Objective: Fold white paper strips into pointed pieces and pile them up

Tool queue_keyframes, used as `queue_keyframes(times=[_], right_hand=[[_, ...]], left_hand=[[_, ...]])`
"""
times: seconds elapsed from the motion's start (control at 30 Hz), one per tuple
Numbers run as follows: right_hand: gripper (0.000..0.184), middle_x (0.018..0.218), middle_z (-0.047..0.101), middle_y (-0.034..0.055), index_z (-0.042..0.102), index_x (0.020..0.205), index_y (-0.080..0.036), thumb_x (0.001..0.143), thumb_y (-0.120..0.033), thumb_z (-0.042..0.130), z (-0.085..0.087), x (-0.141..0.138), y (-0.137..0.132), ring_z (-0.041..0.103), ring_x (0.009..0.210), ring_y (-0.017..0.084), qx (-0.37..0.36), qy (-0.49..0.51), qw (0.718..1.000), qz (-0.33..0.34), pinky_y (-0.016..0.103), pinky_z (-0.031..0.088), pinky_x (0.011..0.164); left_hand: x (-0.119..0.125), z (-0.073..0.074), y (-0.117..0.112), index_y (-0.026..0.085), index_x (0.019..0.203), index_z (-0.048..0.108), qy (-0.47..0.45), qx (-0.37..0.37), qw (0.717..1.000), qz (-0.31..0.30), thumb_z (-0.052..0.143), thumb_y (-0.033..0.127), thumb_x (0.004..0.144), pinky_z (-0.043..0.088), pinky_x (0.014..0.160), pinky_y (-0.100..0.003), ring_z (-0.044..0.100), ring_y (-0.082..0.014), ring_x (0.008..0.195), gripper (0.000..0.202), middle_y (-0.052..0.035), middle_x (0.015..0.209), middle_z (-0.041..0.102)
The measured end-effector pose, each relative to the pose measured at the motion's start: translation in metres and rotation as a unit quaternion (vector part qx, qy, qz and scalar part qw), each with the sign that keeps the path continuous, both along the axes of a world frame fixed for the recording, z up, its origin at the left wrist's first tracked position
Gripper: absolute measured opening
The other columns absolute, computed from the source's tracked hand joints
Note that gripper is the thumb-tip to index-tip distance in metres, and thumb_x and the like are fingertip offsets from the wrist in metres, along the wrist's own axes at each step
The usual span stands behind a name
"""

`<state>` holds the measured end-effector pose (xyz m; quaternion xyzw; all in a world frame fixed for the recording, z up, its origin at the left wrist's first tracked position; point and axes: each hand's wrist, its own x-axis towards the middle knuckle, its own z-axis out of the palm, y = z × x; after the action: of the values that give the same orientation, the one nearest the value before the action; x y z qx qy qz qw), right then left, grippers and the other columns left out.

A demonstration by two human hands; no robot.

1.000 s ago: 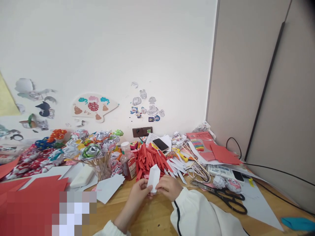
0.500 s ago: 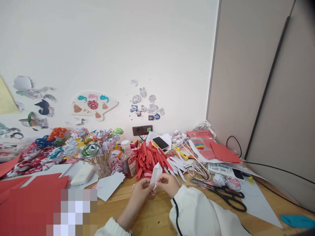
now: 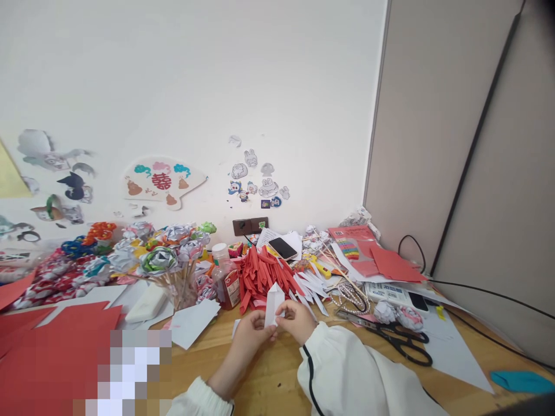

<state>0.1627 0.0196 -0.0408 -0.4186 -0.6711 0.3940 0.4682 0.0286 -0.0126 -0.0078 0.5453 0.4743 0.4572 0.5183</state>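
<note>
Folded white paper [image 3: 272, 305]: is standing with its pointed end up, between the two hands, over the near middle of the wooden table [image 3: 277, 384].
Left hand [image 3: 252, 333]: is grasping the paper's lower left part, thumb lying across the front.
Right hand [image 3: 299, 321]: is pinching the paper's right edge between thumb and fingers.
Red strips [image 3: 262, 271]: are lying heaped just beyond the paper.
White strips [image 3: 313, 289]: are spreading out right of the red heap.
White sheet [image 3: 193, 323]: is lying left of the left hand.
Bottle [image 3: 222, 282]: is standing beside the red strips, on their left.
Scissors [image 3: 381, 328]: are lying right of the right hand.
Phone [image 3: 282, 249]: is resting behind the red heap.
Paper flowers [image 3: 159, 260]: are crowding the far left.
</note>
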Motion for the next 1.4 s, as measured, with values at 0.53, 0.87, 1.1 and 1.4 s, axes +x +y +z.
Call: queue_keyframes(times=[0.53, 0.87, 1.1, 1.4], right_hand=[[0.019, 0.053, 0.040, -0.0063, 0.055, 0.075, -0.015, 0.056, -0.013, 0.056, 0.010, 0.013, 0.007, 0.037, 0.048, 0.005, -0.027, 0.032, 0.997, 0.069, 0.017, 0.031, 0.047], [0.022, 0.060, 0.048, -0.0039, 0.054, 0.079, -0.015, 0.058, -0.013, 0.056, 0.014, 0.014, 0.003, 0.045, 0.055, 0.007, -0.027, 0.033, 0.993, 0.111, 0.020, 0.037, 0.056], [0.022, 0.063, 0.052, -0.0027, 0.056, 0.080, -0.016, 0.058, -0.016, 0.059, 0.020, 0.012, -0.002, 0.048, 0.058, 0.009, -0.027, 0.018, 0.994, 0.105, 0.021, 0.038, 0.057], [0.020, 0.061, 0.049, -0.0033, 0.055, 0.079, -0.015, 0.060, -0.017, 0.058, 0.017, 0.011, -0.002, 0.046, 0.055, 0.008, 0.000, 0.009, 0.995, 0.095, 0.020, 0.038, 0.054]], left_hand=[[-0.019, 0.037, -0.016, 0.019, 0.083, 0.056, 0.239, 0.196, 0.941, -0.137, 0.053, 0.018, 0.065, 0.040, 0.074, -0.029, 0.052, -0.0176, 0.083, 0.019, -0.0062, 0.090, 0.058], [-0.018, 0.040, -0.014, 0.019, 0.062, 0.062, 0.253, 0.226, 0.934, -0.115, 0.057, 0.025, 0.062, 0.038, 0.069, -0.025, 0.053, -0.0187, 0.075, 0.008, -0.0052, 0.075, 0.061], [-0.015, 0.017, -0.001, 0.014, 0.057, 0.056, 0.204, 0.200, 0.957, -0.051, 0.057, 0.027, 0.063, 0.036, 0.054, -0.021, 0.049, -0.0129, 0.056, 0.014, -0.0019, 0.058, 0.056], [-0.013, 0.008, 0.003, 0.014, 0.058, 0.055, 0.150, 0.171, 0.973, -0.029, 0.057, 0.032, 0.063, 0.036, 0.052, -0.020, 0.050, -0.0123, 0.054, 0.019, -0.0005, 0.056, 0.055]])
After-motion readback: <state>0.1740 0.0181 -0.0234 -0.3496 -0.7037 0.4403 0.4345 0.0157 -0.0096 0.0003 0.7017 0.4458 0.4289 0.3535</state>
